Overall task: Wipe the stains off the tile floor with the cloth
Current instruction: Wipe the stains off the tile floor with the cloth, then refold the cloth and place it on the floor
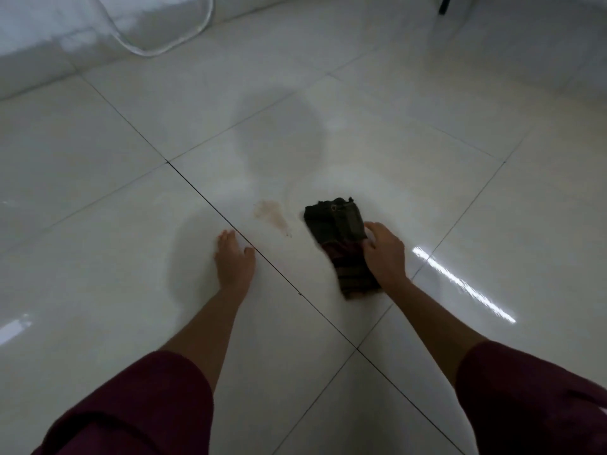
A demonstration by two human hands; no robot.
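Stain [272, 216]: a pale reddish-brown smear on the glossy tile floor [410, 142], lying just right of the dark grout line [276, 267] that runs diagonally across the tiles, and not yet wiped. The cloth [338, 238], dark and folded into a long pad, lies flat on the same tile just to the right of the stain, apart from it.

The right hand [384, 254] rests on the cloth's right edge, its fingers curled over the fabric and gripping it. The left hand [234, 257] lies flat on the floor to the left of the stain, fingers straight, holding nothing; it appears to serve as a brace.

Judgement: the step in hand is to bring the cloth onto the stain. It would be done best by sliding the pad leftward with firm downward pressure, keeping it folded and flat, covering the whole smear including its thin tail toward the near edge, and working inward so the mark is not spread.

No containers are visible. A pale, curved object [157, 24], indistinct, stands at the far left edge of the floor.
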